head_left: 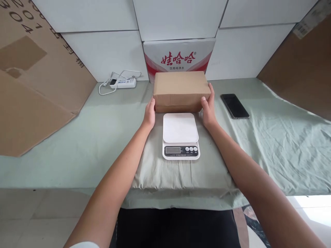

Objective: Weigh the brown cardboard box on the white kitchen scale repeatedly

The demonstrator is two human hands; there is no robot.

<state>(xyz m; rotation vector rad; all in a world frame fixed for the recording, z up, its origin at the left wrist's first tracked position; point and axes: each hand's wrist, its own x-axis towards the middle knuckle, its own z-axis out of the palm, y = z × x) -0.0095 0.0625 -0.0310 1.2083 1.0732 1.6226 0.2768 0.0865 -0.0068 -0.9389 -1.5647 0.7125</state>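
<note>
Cardboard box: plain brown and closed, with its long face toward the person, the box [182, 92] is at 12 o'clock from the scale, just beyond it; whether its underside rests on the cloth cannot be told.
Left hand: the hand [149, 114] is pressed against the box's side at 8 o'clock, thumb up near the front corner, the other fingers mostly hidden.
Right hand: the hand [209, 109] grips the box at 4 o'clock, thumb on the front face, fingers along the side; the 2 hands hold the box between them.
Kitchen scale: white and flat, the scale [180, 129] lies between the 2 forearms [121, 168], a square plate on top; near its front edge, a grey display at 7 o'clock and 3 round buttons at 5 o'clock.
Phone: dark screen up, the phone [234, 106] lies at 2 o'clock from the scale, slanted, apart from the right hand.
Power strip: the white strip [123, 83] with its looped cable [132, 71] lies at 10 o'clock.
Printed carton: white with red lettering, the carton [178, 55] stands at 12 o'clock, behind the box.
Cloth: pale green, the cloth [103, 148] covers the table, wrinkled at 4 o'clock.
Cardboard panels: 2 large brown panels [49, 110] flank the table, at 10 and 2 o'clock.
</note>
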